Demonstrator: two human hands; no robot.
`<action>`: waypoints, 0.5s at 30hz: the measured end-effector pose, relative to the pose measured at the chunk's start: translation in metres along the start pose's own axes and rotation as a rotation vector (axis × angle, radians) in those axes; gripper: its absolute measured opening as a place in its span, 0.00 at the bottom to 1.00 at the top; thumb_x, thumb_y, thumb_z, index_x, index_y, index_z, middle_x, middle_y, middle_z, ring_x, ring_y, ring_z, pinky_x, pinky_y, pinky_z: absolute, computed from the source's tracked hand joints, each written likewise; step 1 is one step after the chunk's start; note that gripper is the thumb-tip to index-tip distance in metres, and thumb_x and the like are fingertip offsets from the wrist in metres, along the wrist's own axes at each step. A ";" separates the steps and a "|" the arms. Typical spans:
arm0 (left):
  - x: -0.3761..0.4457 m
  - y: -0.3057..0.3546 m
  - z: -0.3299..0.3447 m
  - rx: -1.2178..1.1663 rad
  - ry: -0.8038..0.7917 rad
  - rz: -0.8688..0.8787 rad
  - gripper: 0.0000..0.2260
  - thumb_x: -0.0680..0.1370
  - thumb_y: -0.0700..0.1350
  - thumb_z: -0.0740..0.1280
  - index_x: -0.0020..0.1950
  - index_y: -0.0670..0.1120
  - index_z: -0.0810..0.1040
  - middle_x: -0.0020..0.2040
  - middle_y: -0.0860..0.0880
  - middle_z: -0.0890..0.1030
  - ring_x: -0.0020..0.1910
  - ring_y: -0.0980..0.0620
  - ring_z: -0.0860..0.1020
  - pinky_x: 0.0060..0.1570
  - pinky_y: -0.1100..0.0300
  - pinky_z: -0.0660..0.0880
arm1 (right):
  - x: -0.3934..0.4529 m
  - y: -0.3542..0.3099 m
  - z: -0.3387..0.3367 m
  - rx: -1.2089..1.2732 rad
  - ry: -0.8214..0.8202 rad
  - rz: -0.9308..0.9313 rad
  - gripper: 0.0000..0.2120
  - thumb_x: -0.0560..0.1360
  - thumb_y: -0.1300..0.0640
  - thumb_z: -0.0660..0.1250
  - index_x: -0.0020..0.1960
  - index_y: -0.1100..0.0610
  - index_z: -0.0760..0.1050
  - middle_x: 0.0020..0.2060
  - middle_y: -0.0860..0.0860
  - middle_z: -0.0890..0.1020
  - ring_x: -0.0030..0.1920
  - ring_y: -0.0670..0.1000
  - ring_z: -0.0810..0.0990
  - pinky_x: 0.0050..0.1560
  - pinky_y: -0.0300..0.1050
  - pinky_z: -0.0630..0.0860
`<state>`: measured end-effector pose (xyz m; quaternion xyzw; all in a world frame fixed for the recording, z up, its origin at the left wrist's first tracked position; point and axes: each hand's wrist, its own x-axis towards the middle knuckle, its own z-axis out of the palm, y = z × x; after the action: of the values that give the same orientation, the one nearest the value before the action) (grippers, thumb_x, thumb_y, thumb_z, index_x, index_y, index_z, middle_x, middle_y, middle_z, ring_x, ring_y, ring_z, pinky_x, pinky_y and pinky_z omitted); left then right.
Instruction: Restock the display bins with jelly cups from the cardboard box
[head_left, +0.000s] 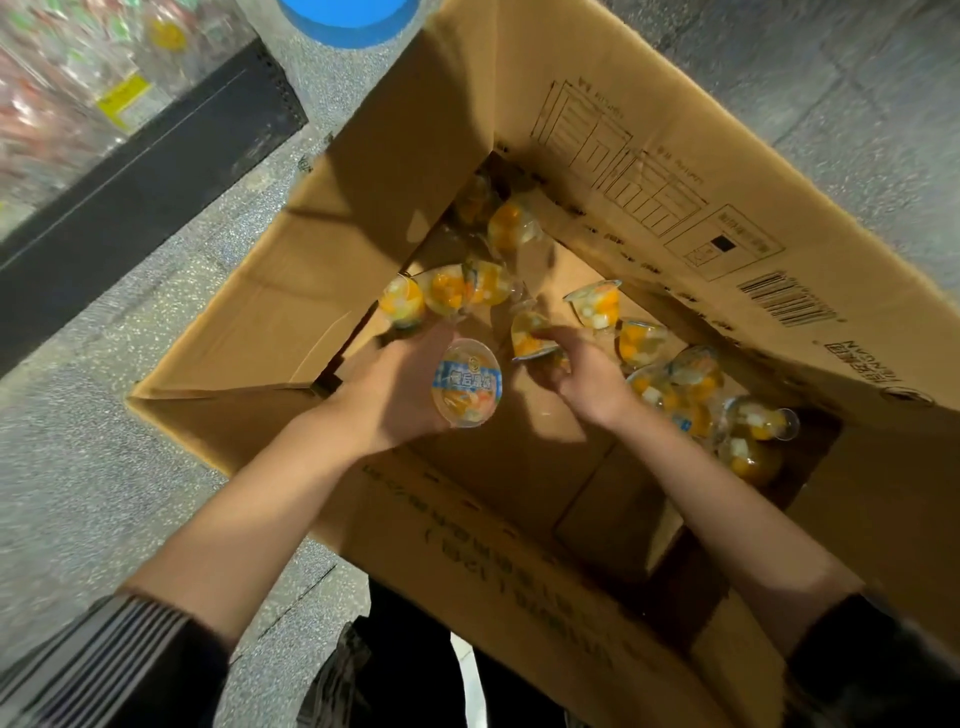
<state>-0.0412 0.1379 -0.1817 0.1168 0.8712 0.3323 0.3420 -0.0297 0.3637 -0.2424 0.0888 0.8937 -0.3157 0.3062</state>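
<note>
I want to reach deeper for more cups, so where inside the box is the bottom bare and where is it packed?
Bare cardboard box floor shows between the left hand and right hand, running toward the near wall. Jelly cups crowd the right wall; more cluster toward the far corner.

- The floor (93, 483) is grey speckled stone, lit unevenly.
- An open cardboard box (675, 171) stands directly on it, flaps folded outward, printing and a barcode on the far flap.
- A black shelf base (135, 208) meets the floor at the upper left.
- A round blue object (348, 21) sits on the floor just beyond the box, cut off by the frame.
</note>
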 end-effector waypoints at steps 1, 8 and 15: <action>0.001 -0.002 0.000 0.020 -0.002 -0.007 0.30 0.65 0.54 0.77 0.63 0.50 0.69 0.56 0.49 0.80 0.55 0.47 0.79 0.52 0.48 0.77 | 0.013 0.006 0.002 -0.120 -0.011 -0.014 0.21 0.77 0.63 0.63 0.69 0.52 0.70 0.68 0.57 0.68 0.69 0.57 0.67 0.65 0.43 0.66; 0.006 -0.005 0.001 0.071 0.007 -0.045 0.31 0.65 0.54 0.78 0.63 0.52 0.68 0.55 0.47 0.81 0.55 0.44 0.79 0.53 0.47 0.76 | 0.052 0.015 0.014 -0.474 -0.179 -0.027 0.20 0.79 0.57 0.63 0.67 0.40 0.70 0.70 0.55 0.66 0.70 0.59 0.66 0.68 0.52 0.63; 0.006 -0.009 0.005 0.080 -0.003 -0.034 0.28 0.66 0.56 0.75 0.61 0.53 0.68 0.53 0.49 0.81 0.53 0.44 0.79 0.51 0.48 0.77 | 0.053 0.034 0.008 0.043 -0.147 -0.077 0.27 0.72 0.76 0.60 0.63 0.53 0.77 0.63 0.52 0.77 0.59 0.49 0.77 0.47 0.44 0.80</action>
<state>-0.0427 0.1358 -0.1937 0.1161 0.8851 0.2910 0.3441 -0.0555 0.3835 -0.2967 0.0376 0.8646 -0.3518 0.3567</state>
